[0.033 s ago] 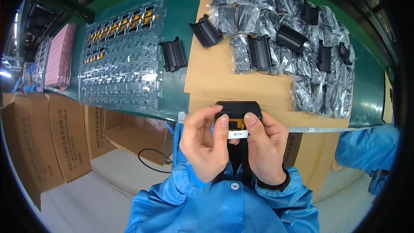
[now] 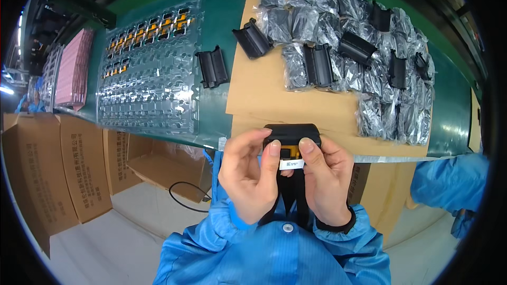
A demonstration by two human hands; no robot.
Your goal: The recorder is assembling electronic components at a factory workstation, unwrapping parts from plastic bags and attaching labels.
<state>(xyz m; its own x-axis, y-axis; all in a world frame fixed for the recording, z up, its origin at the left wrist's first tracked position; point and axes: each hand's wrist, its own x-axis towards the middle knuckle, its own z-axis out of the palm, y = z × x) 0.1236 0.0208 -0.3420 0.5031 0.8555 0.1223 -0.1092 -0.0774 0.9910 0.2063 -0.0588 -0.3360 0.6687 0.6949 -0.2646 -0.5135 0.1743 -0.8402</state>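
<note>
Between my two hands, just in front of the table's edge, is a black plastic casing point(image 2: 292, 133). A small orange flex circuit point(image 2: 293, 151) with a dark square part and a white label tab point(image 2: 291, 164) shows at its near side. My left hand point(image 2: 249, 171) grips the casing's left end, thumb on the front and index finger on top. My right hand point(image 2: 328, 177) closes on the right end, its thumb pressing near the orange part. The fingers behind the casing are mostly hidden.
A clear plastic tray point(image 2: 153, 97) holding several orange-and-black flex circuits lies on the green table point(image 2: 222, 21). Bagged black parts point(image 2: 303, 24) and loose black casings point(image 2: 318, 65) cover much of the cardboard sheet point(image 2: 259, 92). Cardboard boxes point(image 2: 84, 163) stand lower left; another person's blue sleeve point(image 2: 449, 182) shows right.
</note>
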